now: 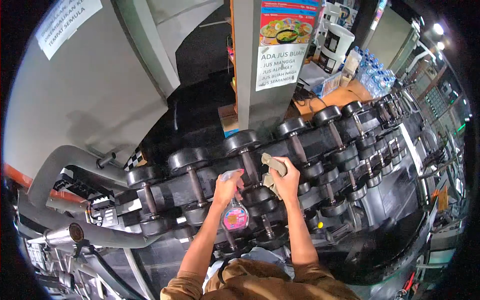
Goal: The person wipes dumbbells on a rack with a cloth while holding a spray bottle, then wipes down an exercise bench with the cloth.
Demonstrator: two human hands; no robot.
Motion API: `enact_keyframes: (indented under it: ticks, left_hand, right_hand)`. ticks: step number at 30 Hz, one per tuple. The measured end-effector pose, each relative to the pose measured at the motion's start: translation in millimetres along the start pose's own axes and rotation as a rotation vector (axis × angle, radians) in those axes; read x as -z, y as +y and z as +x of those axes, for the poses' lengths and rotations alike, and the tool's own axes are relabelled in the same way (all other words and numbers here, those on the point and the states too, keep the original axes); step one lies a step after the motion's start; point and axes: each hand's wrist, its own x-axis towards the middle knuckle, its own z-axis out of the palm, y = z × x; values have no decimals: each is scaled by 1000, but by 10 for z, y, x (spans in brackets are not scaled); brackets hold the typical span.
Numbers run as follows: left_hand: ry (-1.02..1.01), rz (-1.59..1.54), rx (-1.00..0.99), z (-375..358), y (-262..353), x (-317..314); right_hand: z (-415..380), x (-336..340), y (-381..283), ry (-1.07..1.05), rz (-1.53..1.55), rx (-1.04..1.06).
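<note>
Gym floor area, lit from upper R: dumbbell rack (220,167) w/ two tiers of black round-head dumbbells runs L to R across the view, approx. under your arms. Behind it, grey pillar (247,75) bears a food poster (287,25) and, below that, a white paper sign (281,67) headed "ADA JUS BUAH". R of pillar, wood-top counter (320,106) carries clear water bottles (372,75) w/ blue caps and a white appliance (336,47), exact type n/a. Far L, thick grey tubing of a gym machine (75,155); a 2nd paper notice (67,25) is on the panel, upper L.

Your L hand (229,187): closed round the neck/trigger end of a clear spray bottle (236,216), pink label facing up, body hanging below the fist, over the rack.

Your R hand (286,181): gripping a bunched beige cloth (272,172), part of it sticking out past the fingers, part hanging at the L side of the hand.

Nearest item: upper-tier dumbbell (250,167), its handle betw. your two hands; cloth just beside it on the R. Contact betw. cloth and dumbbell: can't tell. Small yellow round item (320,225) noted lower R, nr. lower-tier dumbbells (332,207).
</note>
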Motion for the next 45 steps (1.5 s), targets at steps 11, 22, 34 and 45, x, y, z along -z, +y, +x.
enact_keyframes:
  ticks: [11, 22, 34, 45]
  left_hand:
    - [78, 64, 25, 64, 62, 30]
    - [13, -147, 91, 7, -217, 291]
    - [-34, -236, 78, 54, -349, 303]
    - [-32, -222, 82, 39, -247, 281]
  right_hand:
    - [414, 137, -215, -344, -58, 141]
    - [572, -282, 364, -711, -371, 241]
    - [519, -525, 268, -573, -366, 352]
    - [364, -508, 217, -703, -711, 187]
